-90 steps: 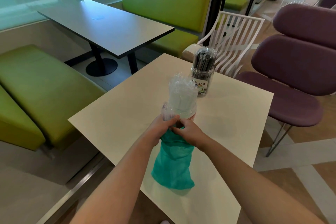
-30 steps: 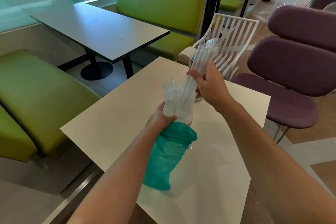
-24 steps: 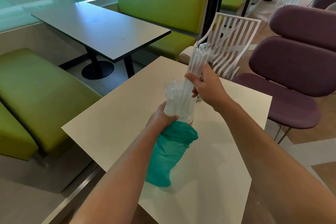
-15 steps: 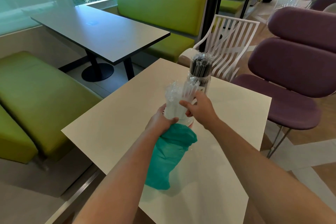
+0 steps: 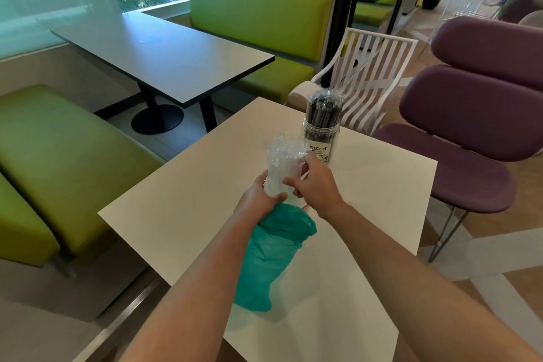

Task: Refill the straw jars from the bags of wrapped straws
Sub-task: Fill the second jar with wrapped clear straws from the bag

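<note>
at far left a padded green bench (image 5: 58,161) and a dark grey table (image 5: 164,56) on a round pedestal stand beyond the smooth cream tabletop (image 5: 176,203). over the tabletop the left hand (image 5: 258,200) curls round the neck of a soft teal bag (image 5: 270,256), from which a crinkly bundle of clear-wrapped white straws (image 5: 283,164) stands up, and the right hand (image 5: 316,185) closes on that bundle's right side, perhaps pinching a few. just behind them a clear, labelled jar (image 5: 321,138) packed with dark wrapped straws stands upright, with a white slatted chair (image 5: 373,67) and rounded purple seats (image 5: 458,132) beyond at right.
</note>
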